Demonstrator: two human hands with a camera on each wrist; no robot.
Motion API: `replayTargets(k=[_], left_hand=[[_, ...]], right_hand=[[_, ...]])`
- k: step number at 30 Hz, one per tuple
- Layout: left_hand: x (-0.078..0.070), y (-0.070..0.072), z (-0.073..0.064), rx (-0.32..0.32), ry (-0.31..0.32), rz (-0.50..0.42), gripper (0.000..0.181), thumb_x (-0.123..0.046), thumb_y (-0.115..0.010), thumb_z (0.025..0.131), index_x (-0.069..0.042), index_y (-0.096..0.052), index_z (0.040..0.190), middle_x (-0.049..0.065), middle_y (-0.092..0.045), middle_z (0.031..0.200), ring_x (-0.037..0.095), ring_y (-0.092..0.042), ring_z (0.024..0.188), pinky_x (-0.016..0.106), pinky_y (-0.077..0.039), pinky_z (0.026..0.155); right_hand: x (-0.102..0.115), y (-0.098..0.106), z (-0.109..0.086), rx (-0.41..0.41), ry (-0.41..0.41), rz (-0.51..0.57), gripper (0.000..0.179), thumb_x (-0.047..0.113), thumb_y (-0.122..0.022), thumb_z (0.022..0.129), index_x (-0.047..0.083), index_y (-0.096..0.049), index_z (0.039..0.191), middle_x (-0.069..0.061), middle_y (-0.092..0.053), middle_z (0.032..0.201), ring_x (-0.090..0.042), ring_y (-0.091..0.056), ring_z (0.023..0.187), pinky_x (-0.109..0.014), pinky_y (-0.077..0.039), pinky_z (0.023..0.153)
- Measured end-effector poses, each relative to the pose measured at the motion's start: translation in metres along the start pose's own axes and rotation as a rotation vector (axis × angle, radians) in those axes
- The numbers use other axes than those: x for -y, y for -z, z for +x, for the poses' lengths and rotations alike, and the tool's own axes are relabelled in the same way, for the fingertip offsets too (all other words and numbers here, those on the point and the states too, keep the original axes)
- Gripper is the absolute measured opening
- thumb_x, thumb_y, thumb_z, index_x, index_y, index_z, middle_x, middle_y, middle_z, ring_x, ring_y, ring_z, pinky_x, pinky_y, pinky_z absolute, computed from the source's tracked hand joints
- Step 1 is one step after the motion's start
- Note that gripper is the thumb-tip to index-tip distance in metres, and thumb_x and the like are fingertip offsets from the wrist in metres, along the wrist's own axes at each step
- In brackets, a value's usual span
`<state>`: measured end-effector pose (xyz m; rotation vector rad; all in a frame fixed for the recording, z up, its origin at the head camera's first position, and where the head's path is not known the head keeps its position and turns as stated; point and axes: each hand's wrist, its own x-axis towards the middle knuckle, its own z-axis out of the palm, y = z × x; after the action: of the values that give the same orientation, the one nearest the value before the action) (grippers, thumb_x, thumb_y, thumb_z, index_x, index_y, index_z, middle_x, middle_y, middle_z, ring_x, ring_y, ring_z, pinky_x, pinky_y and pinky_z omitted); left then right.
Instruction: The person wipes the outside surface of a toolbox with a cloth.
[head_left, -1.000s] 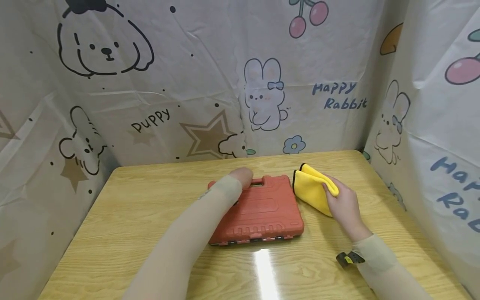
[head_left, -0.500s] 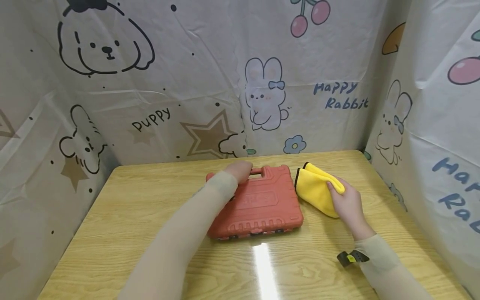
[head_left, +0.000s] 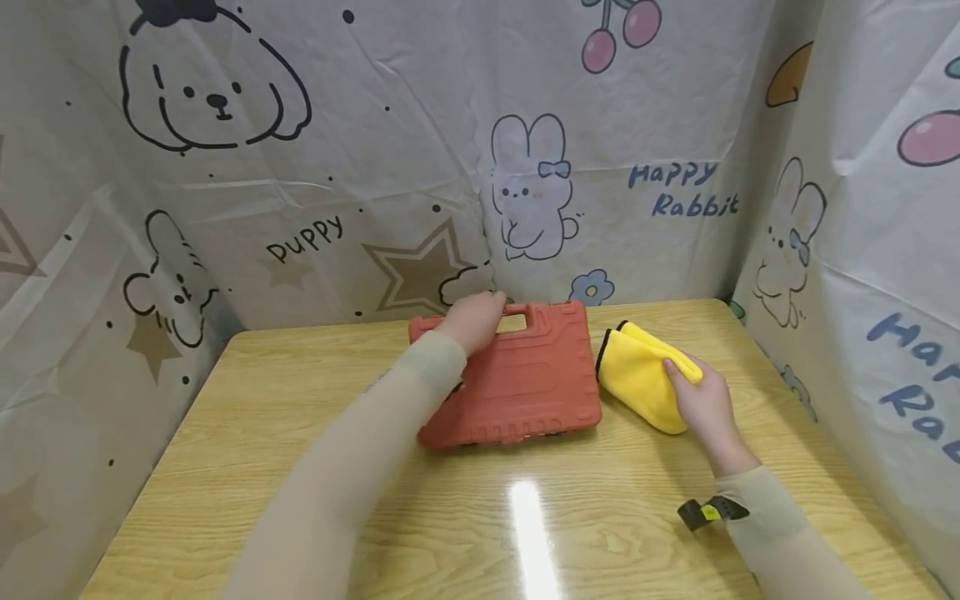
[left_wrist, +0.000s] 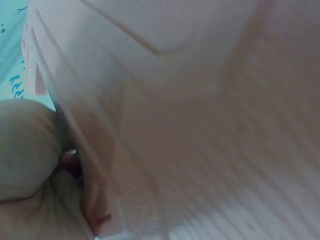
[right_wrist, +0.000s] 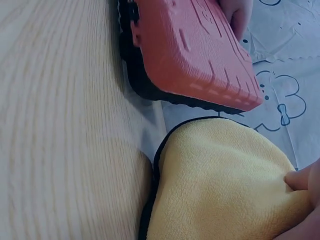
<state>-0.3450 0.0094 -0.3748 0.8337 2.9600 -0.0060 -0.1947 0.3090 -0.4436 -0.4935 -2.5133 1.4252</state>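
In the head view my left hand point(head_left: 474, 323) grips the handle point(head_left: 514, 309) of a red plastic carrying case point(head_left: 536, 375) in the middle of the table. The case is tipped up, its handle side higher than its near edge. Its red lid and black lower half point(right_wrist: 142, 80) show in the right wrist view, while in the left wrist view its lid point(left_wrist: 175, 130) fills most of the picture. My right hand point(head_left: 707, 410) pinches a folded yellow cloth point(head_left: 641, 379) with black edging, thumb on top, just right of the case. The left fingertips are mostly hidden.
The wooden table point(head_left: 300, 417) runs back to a white printed curtain point(head_left: 337, 150), which also closes in both sides. A strap with a small dark device point(head_left: 708, 512) sits on the right wrist.
My left hand has raised the case's handle side and moved it away from me, tilting the case up. My right hand has shifted slightly right with the cloth.
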Motion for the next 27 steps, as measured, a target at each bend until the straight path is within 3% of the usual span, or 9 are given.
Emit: replayTargets(k=[5, 10, 14, 20, 27], left_hand=[[0.002, 0.007, 0.000, -0.098, 0.022, 0.090, 0.019, -0.008, -0.051, 0.108, -0.001, -0.064, 0.120, 0.015, -0.068, 0.118, 0.030, -0.068, 0.108, 0.044, -0.060, 0.092], [0.004, 0.011, -0.002, -0.187, 0.039, 0.143, 0.018, -0.008, -0.049, 0.109, -0.002, -0.063, 0.117, 0.014, -0.067, 0.115, 0.030, -0.067, 0.105, 0.044, -0.059, 0.089], [0.005, 0.013, -0.004, -0.234, 0.041, 0.181, 0.017, -0.009, -0.048, 0.110, -0.003, -0.062, 0.116, 0.013, -0.065, 0.112, 0.029, -0.066, 0.103, 0.043, -0.059, 0.086], [0.005, 0.016, -0.008, -0.250, 0.016, 0.228, 0.012, -0.007, -0.050, 0.109, -0.004, -0.059, 0.116, 0.012, -0.062, 0.112, 0.029, -0.065, 0.103, 0.041, -0.057, 0.092], [0.005, 0.020, -0.018, -0.284, -0.041, 0.216, 0.009, -0.003, -0.053, 0.106, -0.004, -0.055, 0.115, 0.011, -0.060, 0.109, 0.028, -0.063, 0.104, 0.039, -0.055, 0.096]], right_hand=[[0.000, 0.000, 0.001, 0.013, -0.035, 0.005, 0.057, 0.036, -0.048, 0.110, -0.007, -0.050, 0.148, -0.027, -0.055, 0.146, -0.035, -0.057, 0.128, -0.031, -0.050, 0.097], [0.000, 0.000, 0.000, 0.022, -0.049, 0.026, 0.058, 0.037, -0.048, 0.110, -0.006, -0.049, 0.148, -0.026, -0.056, 0.146, -0.032, -0.057, 0.127, -0.013, -0.043, 0.083], [-0.001, 0.000, 0.001, 0.029, -0.051, 0.036, 0.059, 0.039, -0.046, 0.110, -0.006, -0.049, 0.149, -0.026, -0.055, 0.146, -0.031, -0.056, 0.127, -0.010, -0.042, 0.081], [-0.001, 0.001, 0.000, 0.033, -0.059, 0.048, 0.060, 0.039, -0.046, 0.110, -0.005, -0.047, 0.150, -0.025, -0.054, 0.148, -0.032, -0.055, 0.129, -0.009, -0.043, 0.081], [0.001, 0.000, 0.000, 0.029, -0.073, 0.065, 0.058, 0.037, -0.047, 0.110, -0.006, -0.048, 0.149, -0.025, -0.055, 0.146, -0.029, -0.055, 0.126, -0.004, -0.042, 0.075]])
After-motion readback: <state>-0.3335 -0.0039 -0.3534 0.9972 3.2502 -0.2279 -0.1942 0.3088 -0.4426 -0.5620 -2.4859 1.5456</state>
